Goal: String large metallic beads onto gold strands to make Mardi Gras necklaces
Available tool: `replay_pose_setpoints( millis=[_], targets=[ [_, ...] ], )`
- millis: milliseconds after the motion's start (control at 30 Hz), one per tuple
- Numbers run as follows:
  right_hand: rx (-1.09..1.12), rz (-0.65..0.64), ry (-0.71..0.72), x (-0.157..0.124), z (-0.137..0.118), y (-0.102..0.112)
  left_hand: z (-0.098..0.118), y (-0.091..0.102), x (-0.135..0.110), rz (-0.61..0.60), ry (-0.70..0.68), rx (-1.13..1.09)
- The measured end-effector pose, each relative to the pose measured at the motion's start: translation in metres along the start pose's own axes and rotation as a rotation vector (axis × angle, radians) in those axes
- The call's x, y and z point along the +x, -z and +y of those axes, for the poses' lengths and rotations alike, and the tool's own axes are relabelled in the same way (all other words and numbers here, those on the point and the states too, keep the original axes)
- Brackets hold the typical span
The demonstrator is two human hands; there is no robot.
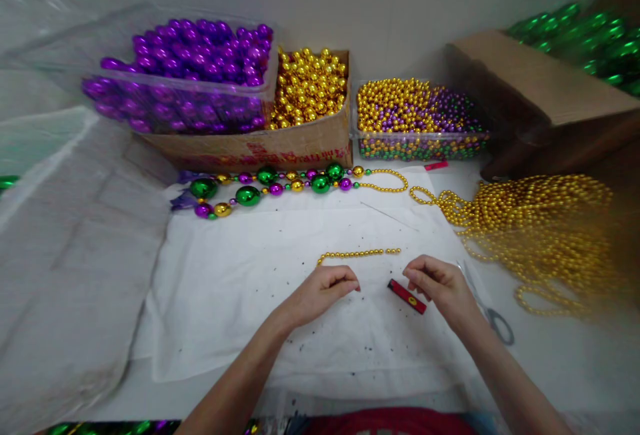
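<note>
Over the white cloth (225, 301), my left hand (320, 295) has its thumb and fingers pinched together. Whatever it holds, if anything, is too small to make out. A short strand of gold beads (350, 254) lies just beyond that hand, its left end partly behind the wrist. My right hand (445, 288) is also pinched, fingertips pointing left, and its contents cannot be made out. Directly below those fingers rests a red lighter (407, 297) with a yellow mark. To the right of this hand are grey-handled scissors (500, 326), partly hidden by the wrist.
A finished-looking purple, green and gold bead necklace (247, 195) stretches across the back. Behind it stand a purple-bead bin (175, 88), a cardboard box (300, 145) and a mixed-bead container (420, 138). Gold bead strands (540, 221) pile up at right. A thin needle (390, 216) lies mid-cloth.
</note>
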State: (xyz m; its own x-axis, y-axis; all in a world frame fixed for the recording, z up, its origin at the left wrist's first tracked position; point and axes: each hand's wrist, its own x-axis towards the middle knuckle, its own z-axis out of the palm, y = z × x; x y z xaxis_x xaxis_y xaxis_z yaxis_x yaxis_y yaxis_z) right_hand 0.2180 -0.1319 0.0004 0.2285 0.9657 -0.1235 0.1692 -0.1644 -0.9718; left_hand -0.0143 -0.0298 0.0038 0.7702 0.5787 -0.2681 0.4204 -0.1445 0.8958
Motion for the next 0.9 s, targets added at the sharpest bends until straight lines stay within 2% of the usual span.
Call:
replay_pose_setpoints(
  millis=[200, 267, 300, 367, 467, 533, 600, 667, 733, 800, 900],
  targets=[
    [0.025, 0.395, 0.07, -0.008, -0.007, 0.033, -0.015, 0.0, 0.004, 0.01, -0.061, 0.225],
    [-0.012, 0.479, 0.096, -0.009, -0.012, 0.042, -0.019, 0.002, 0.001, 0.012, -0.048, 0.281],
    [-0.049, 0.472, 0.091, -0.009, -0.014, 0.046, -0.019, 0.003, -0.001, 0.007, -0.035, 0.306],
    [-0.158, 0.364, 0.076, -0.009, -0.019, 0.049, -0.014, 0.004, -0.004, 0.01, -0.004, 0.36],
    [-0.31, 0.187, 0.167, -0.01, -0.03, 0.044, 0.014, -0.005, 0.0, 0.138, -0.012, 0.387],
    [-0.314, 0.135, 0.228, -0.011, -0.039, 0.039, 0.041, -0.02, 0.01, 0.272, -0.081, 0.251],
    [-0.223, 0.11, 0.184, -0.012, -0.049, 0.033, 0.066, -0.041, 0.026, 0.305, -0.162, -0.062],
    [-0.092, 0.112, 0.107, -0.013, -0.057, 0.031, 0.084, -0.063, 0.042, 0.223, -0.2, -0.434],
    [-0.002, 0.155, 0.082, -0.013, -0.058, 0.034, 0.091, -0.081, 0.055, 0.104, -0.171, -0.689],
    [0.024, 0.239, 0.092, -0.012, -0.053, 0.042, 0.091, -0.094, 0.061, 0.012, -0.088, -0.824],
    [-0.07, 0.371, 0.054, -0.015, -0.035, 0.059, 0.084, -0.102, 0.063, -0.057, 0.031, -0.918]
  ],
)
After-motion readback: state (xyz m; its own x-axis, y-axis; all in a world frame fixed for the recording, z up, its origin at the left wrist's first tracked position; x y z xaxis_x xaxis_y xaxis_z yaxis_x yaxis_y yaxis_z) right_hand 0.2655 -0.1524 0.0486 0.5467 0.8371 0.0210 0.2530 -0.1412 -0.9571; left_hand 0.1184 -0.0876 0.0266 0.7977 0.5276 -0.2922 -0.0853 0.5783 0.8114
